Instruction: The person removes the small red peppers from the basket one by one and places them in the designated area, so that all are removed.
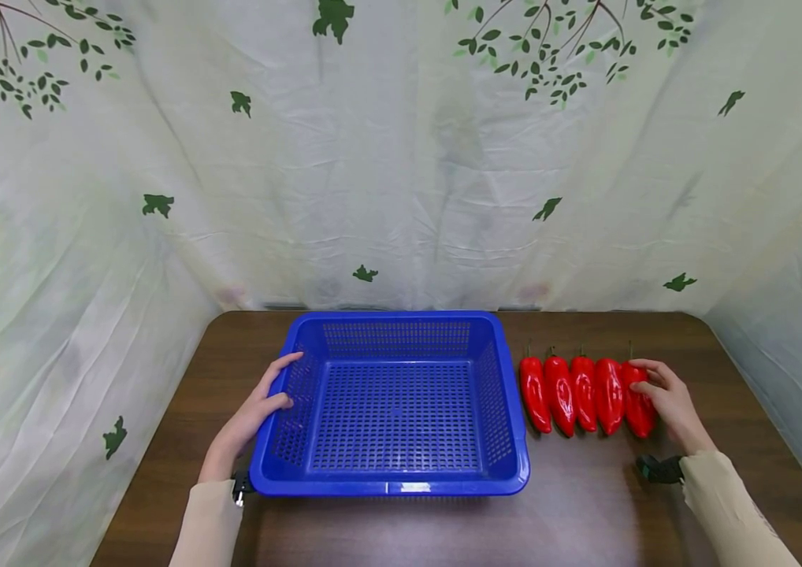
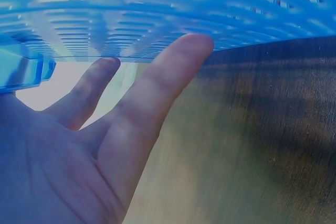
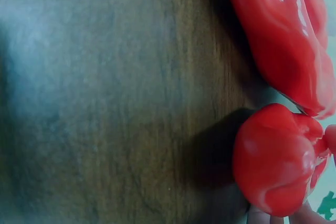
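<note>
A large blue plastic basket [image 1: 397,487] with perforated walls stands on the brown table. My left hand [image 1: 254,408] holds its left rim: two digits show over the top in the head view, and fingers lie against the outer wall [image 2: 157,19] in the left wrist view. Several red peppers with green stems lie side by side right of the basket, among them the leftmost pepper [image 1: 535,394]. With thumb and fingers, my right hand [image 1: 669,398] grips the rightmost pepper [image 1: 638,405]. The right wrist view shows that pepper [image 3: 275,158] end-on, beside its neighbour [image 3: 278,35].
The wooden table [image 1: 550,504] meets a pale cloth backdrop [image 1: 408,197] with printed leaves behind it and along both sides. The basket's right wall is close to the leftmost pepper. A dark wrist strap [image 1: 659,469] shows at the right sleeve.
</note>
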`<action>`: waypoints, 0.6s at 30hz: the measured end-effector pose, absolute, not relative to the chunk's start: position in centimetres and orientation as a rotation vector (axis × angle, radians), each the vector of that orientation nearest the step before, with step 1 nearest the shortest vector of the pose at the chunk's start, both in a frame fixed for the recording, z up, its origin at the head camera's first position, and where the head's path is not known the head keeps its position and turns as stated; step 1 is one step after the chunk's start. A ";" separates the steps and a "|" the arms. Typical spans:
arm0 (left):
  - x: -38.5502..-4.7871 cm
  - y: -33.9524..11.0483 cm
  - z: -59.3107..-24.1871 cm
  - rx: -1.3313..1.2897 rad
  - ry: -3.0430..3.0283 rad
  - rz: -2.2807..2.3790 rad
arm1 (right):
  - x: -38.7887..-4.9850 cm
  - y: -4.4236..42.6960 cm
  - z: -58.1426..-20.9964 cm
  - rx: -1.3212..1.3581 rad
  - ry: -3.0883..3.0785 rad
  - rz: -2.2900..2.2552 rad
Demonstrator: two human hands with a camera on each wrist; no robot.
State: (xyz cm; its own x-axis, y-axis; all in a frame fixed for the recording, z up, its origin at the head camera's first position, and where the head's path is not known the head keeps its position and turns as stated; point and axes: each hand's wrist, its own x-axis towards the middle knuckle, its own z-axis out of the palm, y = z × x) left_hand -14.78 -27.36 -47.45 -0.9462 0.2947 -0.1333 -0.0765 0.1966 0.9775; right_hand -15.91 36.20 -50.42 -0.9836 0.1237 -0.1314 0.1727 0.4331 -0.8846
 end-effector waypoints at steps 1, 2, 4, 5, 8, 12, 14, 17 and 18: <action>-14.8 -27.4 -47.4 0.208 2.188 1.808 | -15.9 36.2 -50.4 0.270 2.622 -1.625; -14.8 -27.3 -47.4 0.209 2.188 1.806 | -15.9 36.2 -50.4 0.268 2.623 -1.628; -14.8 -27.3 -47.3 0.205 2.193 1.797 | -15.8 36.1 -50.4 0.264 2.632 -1.628; -14.8 -27.3 -47.3 0.202 2.194 1.791 | -15.8 36.1 -50.3 0.262 2.636 -1.627; -14.9 -27.4 -47.2 0.198 2.188 1.783 | -15.8 36.2 -50.4 0.268 2.647 -1.619; -14.9 -27.5 -47.2 0.210 2.218 1.751 | -15.8 36.2 -50.3 0.286 2.649 -1.617; -14.9 -27.5 -47.1 0.218 2.241 1.734 | -15.9 36.2 -50.2 0.293 2.651 -1.618; -14.8 -27.5 -47.0 0.241 2.274 1.714 | -15.8 36.2 -50.0 0.295 2.649 -1.628; -14.8 -27.5 -47.0 0.246 2.281 1.711 | -15.8 36.2 -49.9 0.293 2.647 -1.632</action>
State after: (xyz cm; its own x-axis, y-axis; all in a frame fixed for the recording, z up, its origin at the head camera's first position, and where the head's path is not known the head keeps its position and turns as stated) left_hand -14.80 -27.49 -47.01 -0.9469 0.2988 -0.1190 -0.0307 0.2845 0.9582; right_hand -15.81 36.23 -49.95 -0.9823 0.1495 -0.1132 0.1682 0.4364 -0.8839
